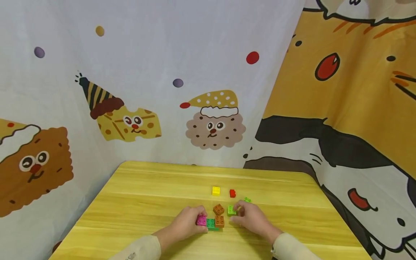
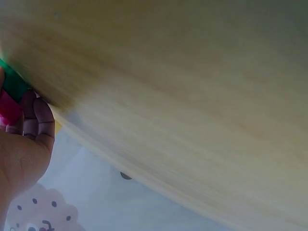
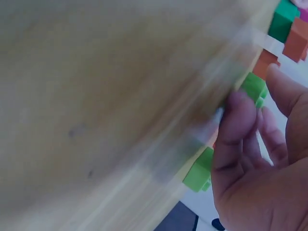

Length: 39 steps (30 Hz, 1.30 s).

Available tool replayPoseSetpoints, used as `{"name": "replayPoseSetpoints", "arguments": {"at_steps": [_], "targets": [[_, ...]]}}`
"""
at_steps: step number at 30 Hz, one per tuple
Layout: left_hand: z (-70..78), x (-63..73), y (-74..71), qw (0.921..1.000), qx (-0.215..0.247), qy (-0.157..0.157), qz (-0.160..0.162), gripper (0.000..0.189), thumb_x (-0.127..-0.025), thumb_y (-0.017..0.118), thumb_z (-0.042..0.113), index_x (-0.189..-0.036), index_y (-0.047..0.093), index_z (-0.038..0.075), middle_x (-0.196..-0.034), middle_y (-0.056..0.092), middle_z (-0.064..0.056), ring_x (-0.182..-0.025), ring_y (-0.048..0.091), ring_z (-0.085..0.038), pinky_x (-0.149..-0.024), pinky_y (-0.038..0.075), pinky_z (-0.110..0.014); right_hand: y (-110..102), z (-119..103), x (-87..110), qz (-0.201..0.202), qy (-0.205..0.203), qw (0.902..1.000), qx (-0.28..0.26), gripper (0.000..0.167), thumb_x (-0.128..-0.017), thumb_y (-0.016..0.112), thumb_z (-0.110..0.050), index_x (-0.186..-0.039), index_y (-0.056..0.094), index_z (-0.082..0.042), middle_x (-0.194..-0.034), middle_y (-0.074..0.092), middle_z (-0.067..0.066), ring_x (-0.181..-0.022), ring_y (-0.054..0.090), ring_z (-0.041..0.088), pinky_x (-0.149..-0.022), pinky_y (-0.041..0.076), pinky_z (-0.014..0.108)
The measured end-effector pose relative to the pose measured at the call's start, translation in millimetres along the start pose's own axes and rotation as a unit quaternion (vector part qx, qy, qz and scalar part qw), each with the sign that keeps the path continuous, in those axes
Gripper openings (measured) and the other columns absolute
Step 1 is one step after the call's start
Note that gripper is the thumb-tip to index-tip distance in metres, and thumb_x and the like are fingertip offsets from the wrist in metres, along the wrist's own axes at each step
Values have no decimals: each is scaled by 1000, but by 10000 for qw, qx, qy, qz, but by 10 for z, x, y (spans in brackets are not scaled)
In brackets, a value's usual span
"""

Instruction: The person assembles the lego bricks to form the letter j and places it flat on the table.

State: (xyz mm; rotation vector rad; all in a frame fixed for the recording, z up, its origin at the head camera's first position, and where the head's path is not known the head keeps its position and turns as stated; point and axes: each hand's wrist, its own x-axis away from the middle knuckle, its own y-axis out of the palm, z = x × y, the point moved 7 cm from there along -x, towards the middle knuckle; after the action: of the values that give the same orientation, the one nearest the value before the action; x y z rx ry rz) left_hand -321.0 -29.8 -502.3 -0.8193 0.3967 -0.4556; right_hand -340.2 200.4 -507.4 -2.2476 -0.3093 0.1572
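My left hand (image 1: 186,224) grips a pink brick (image 1: 201,220) between thumb and fingers. That brick sits in a row with a green brick (image 1: 210,223) and a brown brick (image 1: 219,221), over a green piece seen along the lower edge. In the left wrist view, fingers curl beside the pink brick (image 2: 9,108) and green brick (image 2: 14,82). The right hand (image 1: 253,216) is at a lime green brick (image 1: 231,210), thumb and fingers apart around its near side; the right wrist view shows the lime brick (image 3: 253,86) just beyond the fingertips.
Another brown brick (image 1: 218,209) lies turned behind the row. Farther back are a yellow brick (image 1: 216,191) and a red brick (image 1: 232,193). A second lime green brick (image 1: 247,199) is partly behind the right hand. The wooden table (image 1: 146,191) meets a printed cloth backdrop.
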Motion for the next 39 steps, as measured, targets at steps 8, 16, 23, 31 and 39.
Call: {"name": "replayPoseSetpoints", "arguments": {"at_steps": [8,16,23,31,39], "targets": [[22,11,-15,10000,23,42,19,36,-74,88,25,-100,66,15,-76,57,15,-64,52,0,-58,47,-18,-55,-83,28,523,-176,9948,851,26,-79,85,-30,-88,61,-22,-89,54,-4,-71,46,12,-60,41,28],[35,19,-17,10000,-36,-3,-31,36,-74,88,27,-100,65,16,-76,57,15,-65,52,0,-58,47,-18,-73,-70,53,451,-123,9957,801,26,-81,83,-27,-91,60,-21,-87,61,-9,-71,50,10,-65,44,31],[47,31,-23,10000,-10,10,-16,36,-74,88,26,-100,66,16,-77,58,15,-65,52,1,-59,47,-18,-64,-25,47,353,-28,9971,680,41,-80,84,-28,-114,66,-12,-110,68,1,-103,63,21,-86,53,44],[35,29,-17,10000,17,4,-49,37,-75,88,27,-102,65,16,-78,58,15,-66,52,1,-59,47,-18,-53,21,34,64,22,9991,408,47,-82,82,-31,-120,69,-7,-120,67,9,-117,58,33,-95,47,52],[38,28,-15,10000,53,-37,-56,38,-74,88,26,-103,66,15,-79,59,15,-66,52,0,-59,47,-18,-57,-91,38,-343,-34,9991,-266,46,-88,76,-34,-126,65,-11,-114,67,1,-96,62,18,-73,55,32]]}}
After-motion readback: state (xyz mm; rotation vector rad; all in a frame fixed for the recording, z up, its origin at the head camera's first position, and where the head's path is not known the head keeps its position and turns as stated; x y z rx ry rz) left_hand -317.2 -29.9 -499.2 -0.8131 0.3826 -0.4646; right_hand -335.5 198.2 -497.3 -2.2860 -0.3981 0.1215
